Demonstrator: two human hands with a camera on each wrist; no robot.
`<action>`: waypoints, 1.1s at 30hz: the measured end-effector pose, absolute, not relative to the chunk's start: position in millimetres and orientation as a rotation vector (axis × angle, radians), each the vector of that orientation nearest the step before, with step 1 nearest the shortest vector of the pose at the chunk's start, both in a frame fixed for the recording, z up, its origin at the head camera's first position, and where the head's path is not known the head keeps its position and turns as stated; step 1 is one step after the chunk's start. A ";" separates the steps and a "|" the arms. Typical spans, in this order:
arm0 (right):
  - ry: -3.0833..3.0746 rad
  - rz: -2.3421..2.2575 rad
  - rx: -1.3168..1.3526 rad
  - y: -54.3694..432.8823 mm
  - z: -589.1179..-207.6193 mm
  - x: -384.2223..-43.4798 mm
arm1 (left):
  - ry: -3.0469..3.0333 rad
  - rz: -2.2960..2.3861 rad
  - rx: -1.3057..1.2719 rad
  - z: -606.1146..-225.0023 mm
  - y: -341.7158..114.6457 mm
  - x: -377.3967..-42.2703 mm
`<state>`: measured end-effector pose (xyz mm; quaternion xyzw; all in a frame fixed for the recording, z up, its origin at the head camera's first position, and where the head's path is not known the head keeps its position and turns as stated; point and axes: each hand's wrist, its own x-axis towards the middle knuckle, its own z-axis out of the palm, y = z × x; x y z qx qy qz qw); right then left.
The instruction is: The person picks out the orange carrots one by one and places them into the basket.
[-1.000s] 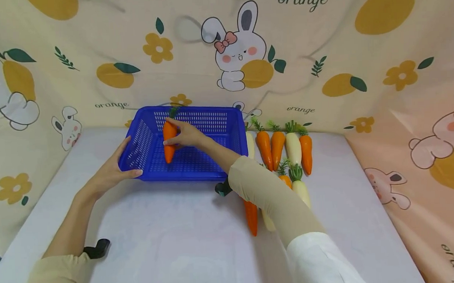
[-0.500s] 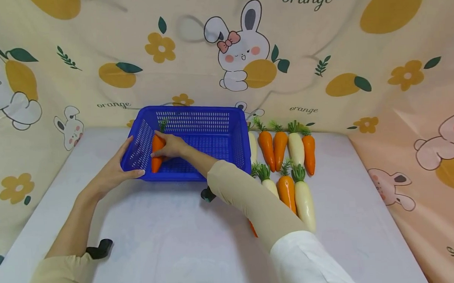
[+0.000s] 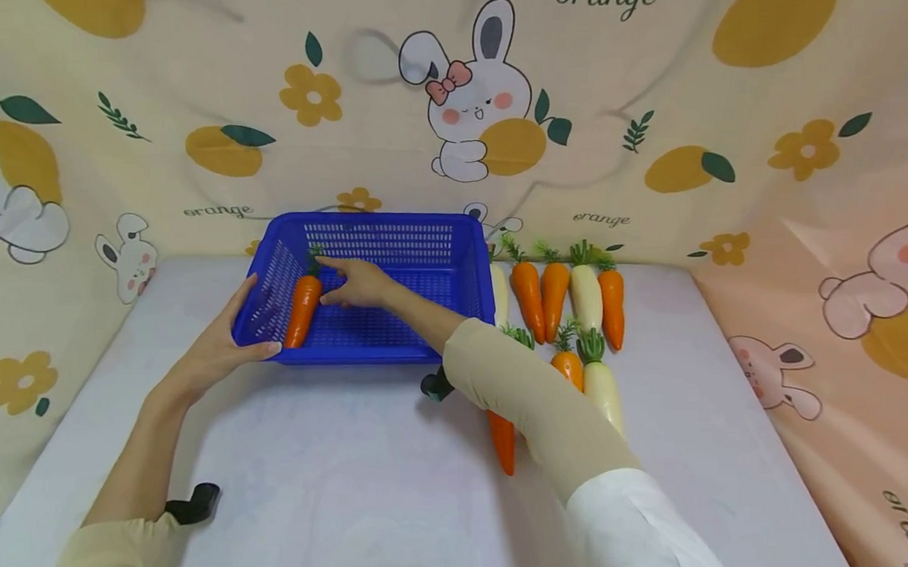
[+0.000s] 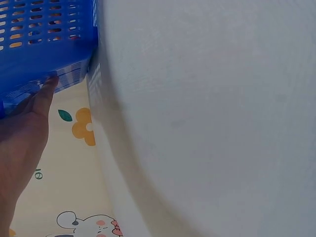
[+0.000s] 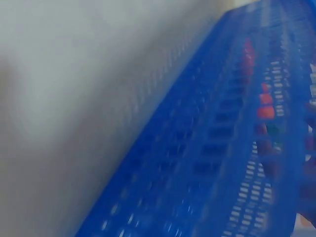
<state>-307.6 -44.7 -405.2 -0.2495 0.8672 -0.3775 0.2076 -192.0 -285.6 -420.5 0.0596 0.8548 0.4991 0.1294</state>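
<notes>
In the head view my left hand (image 3: 208, 346) spans the near left corner of a blue plastic basket (image 3: 366, 353). Its thumb lies along the front wall by the rim, and straight fingers rest against the outside of the left wall. The left wrist view shows a finger of this hand against the slotted wall. An orange carrot (image 3: 303, 310) with green leaves lies at the basket's left end, tip toward the front. Just right of its top is my right hand (image 3: 364, 284), fingers apart and off its orange body, forefinger stretched toward the leaves. The right wrist view is blurred.
Right of the basket, several carrots (image 3: 527, 293) and white radishes (image 3: 587, 295) lie in rows on the white table (image 3: 341, 488). My right sleeve (image 3: 533, 406) covers part of the front row. A patterned cloth (image 3: 390, 160) hangs behind.
My right hand carried the carrot left and down onto the basket floor, let it go, and drew back slightly to the right. The left hand stayed at the basket's corner.
</notes>
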 end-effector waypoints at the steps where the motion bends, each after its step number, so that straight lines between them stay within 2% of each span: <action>1: 2.411 -1.087 -0.698 -38.1 -402.3 -307.7 | 2.484 1.448 0.170 -420.7 -285.2 -192.4; 9: 2.303 -1.423 -0.702 17.4 -378.9 -299.2 | 2.469 1.475 0.176 -424.6 -283.1 -193.0; 18: 2.326 -1.586 -0.750 87.3 -374.3 -287.9 | 2.476 1.466 0.196 -419.5 -283.3 -190.3; 33: 2.375 -1.727 -0.565 212.3 -354.3 -279.0 | 2.456 1.487 0.188 -418.1 -283.1 -190.1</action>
